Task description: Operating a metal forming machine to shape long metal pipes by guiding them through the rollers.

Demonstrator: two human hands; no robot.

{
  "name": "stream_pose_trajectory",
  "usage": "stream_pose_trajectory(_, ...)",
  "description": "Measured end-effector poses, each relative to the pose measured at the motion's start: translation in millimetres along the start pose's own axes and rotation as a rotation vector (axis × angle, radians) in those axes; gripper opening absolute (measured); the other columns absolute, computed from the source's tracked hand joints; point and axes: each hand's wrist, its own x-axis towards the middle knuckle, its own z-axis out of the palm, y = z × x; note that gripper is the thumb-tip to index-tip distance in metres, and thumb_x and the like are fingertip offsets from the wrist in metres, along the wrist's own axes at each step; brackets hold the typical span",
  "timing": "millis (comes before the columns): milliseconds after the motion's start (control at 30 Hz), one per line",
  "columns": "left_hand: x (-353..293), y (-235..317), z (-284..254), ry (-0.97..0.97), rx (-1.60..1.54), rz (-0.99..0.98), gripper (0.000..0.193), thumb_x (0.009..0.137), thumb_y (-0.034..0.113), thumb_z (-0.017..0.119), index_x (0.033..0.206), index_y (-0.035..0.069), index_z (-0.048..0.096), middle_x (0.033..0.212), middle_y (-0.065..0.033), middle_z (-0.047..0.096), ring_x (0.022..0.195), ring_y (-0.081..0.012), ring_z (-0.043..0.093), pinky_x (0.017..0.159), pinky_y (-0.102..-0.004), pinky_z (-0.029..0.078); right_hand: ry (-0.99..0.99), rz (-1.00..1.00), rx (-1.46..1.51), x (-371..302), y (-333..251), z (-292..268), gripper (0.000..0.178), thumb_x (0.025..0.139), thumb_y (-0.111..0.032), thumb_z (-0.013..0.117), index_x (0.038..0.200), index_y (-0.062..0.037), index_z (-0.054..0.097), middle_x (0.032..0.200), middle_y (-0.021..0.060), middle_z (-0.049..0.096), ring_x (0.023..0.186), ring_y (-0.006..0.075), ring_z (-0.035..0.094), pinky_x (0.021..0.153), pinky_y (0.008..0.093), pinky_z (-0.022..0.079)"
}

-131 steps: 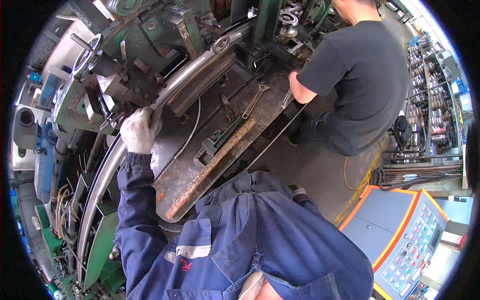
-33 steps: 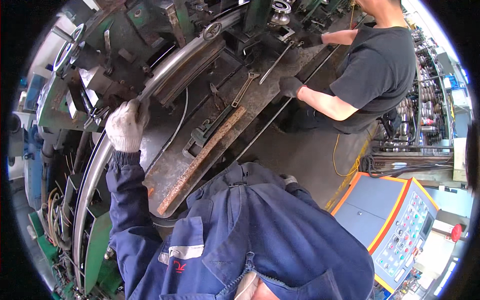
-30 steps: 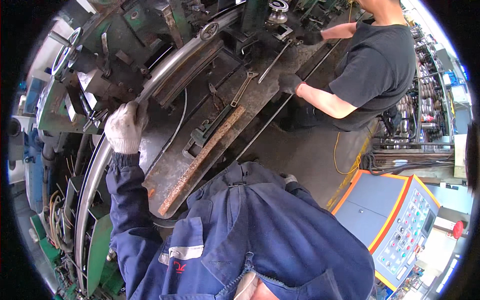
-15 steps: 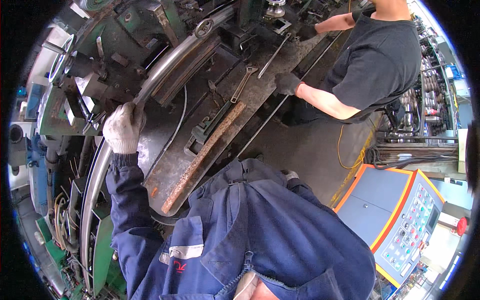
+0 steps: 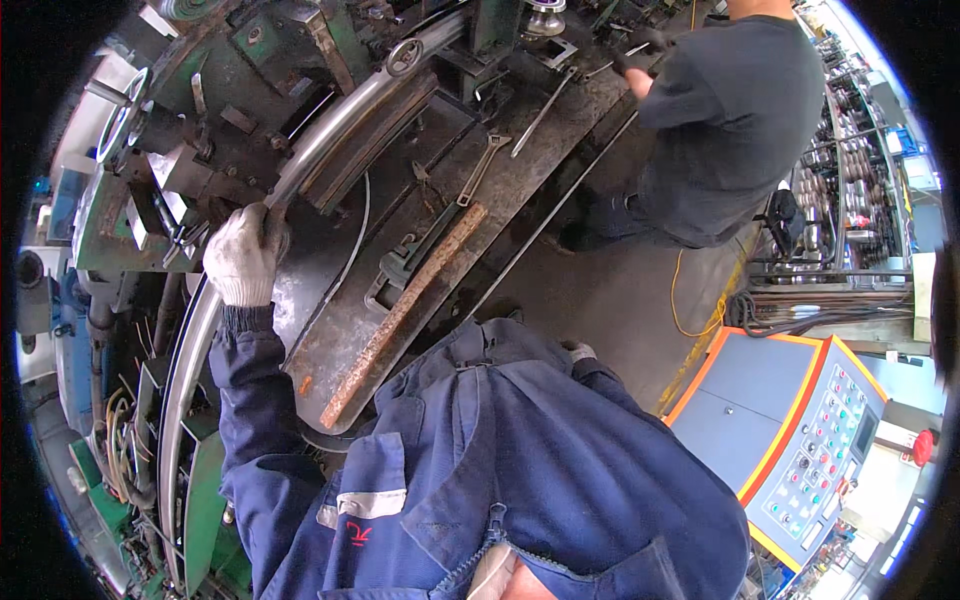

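A long shiny metal tube (image 5: 330, 130) runs along the machine on the left, appearing curved in this view. My left hand (image 5: 240, 255), in a whitish knit glove, is wrapped over it, fingers curled down its far side; the fingertips are hidden. Only a bit of glove shows of my right hand (image 5: 578, 350), low beside my body at the right, its fingers out of sight. Next to the tube, a steel worktop (image 5: 310, 335) carries a rusty flat bar (image 5: 400, 315), a pipe wrench (image 5: 400, 262), an adjustable wrench (image 5: 485, 170) and a thin metal rod (image 5: 543, 112).
A co-worker (image 5: 740, 130) in a dark T-shirt stands at the far right of the worktop, hands near the machine's far end. A grey-and-orange control cabinet (image 5: 745, 385) stands at the right. A yellow cable (image 5: 690, 320) lies on the floor.
The co-worker has leaned away toward the far end, and the hand that was over the worktop's edge has moved up near the machine. My left hand stays on the tube.
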Motion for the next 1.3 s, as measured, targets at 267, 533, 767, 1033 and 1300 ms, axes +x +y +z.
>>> stream_pose_trajectory(267,-5.2,-3.8,-0.5,-0.003,0.011,0.019,0.023,0.091,0.032,0.070,0.095,0.009,0.070,0.085,-0.0123,0.070,0.078,-0.0331,0.068,0.069,-0.0420,0.053,-0.048,-0.046,0.038,-50.9,-48.5,-34.5,0.039,0.089,-0.032,0.067,0.126,-0.0196,0.071,0.126,0.0101,0.071,0.119,0.0279,0.066,0.102,0.0347,0.050)
stream_pose_trajectory(533,-0.4,3.2,-4.0,0.014,0.024,0.025,0.024,0.093,0.034,0.069,0.093,0.009,0.070,0.084,-0.0118,0.070,0.076,-0.0325,0.068,0.068,-0.0417,0.053,-0.106,-0.219,-0.010,-47.6,-46.6,-29.2,0.040,0.090,-0.042,0.065,0.123,-0.0218,0.072,0.123,0.0107,0.071,0.116,0.0291,0.067,0.098,0.0374,0.052)
stream_pose_trajectory(767,-3.7,-4.0,-0.5,0.051,-0.045,0.021,0.026,0.092,0.034,0.069,0.088,0.009,0.069,0.079,-0.0109,0.068,0.072,-0.0314,0.067,0.065,-0.0409,0.052,-0.100,-0.110,-0.201,0.0,-8.4,-0.9,0.045,0.086,-0.042,0.069,0.125,-0.0197,0.071,0.124,0.0122,0.071,0.119,0.0305,0.065,0.098,0.0405,0.053)
stream_pose_trajectory(1033,-3.1,-3.6,-3.5,-0.068,-0.039,-0.033,0.021,0.088,0.026,0.071,0.101,0.009,0.069,0.090,-0.0115,0.070,0.083,-0.0329,0.069,0.073,-0.0406,0.053,-0.139,-0.018,-0.092,-64.8,-41.9,-30.1,0.048,0.080,-0.032,0.076,0.126,-0.0219,0.070,0.125,0.0106,0.070,0.120,0.0296,0.065,0.098,0.0401,0.053)
stream_pose_trajectory(1300,-6.6,-10.0,1.8,0.077,-0.078,0.062,0.030,0.092,0.036,0.069,0.082,0.008,0.066,0.075,-0.0125,0.065,0.070,-0.0315,0.067,0.064,-0.0422,0.052,-0.069,-0.004,-0.162,-119.2,-81.6,-26.7,0.036,0.093,-0.031,0.062,0.125,-0.0176,0.071,0.124,0.0106,0.071,0.114,0.0257,0.069,0.097,0.0368,0.052)
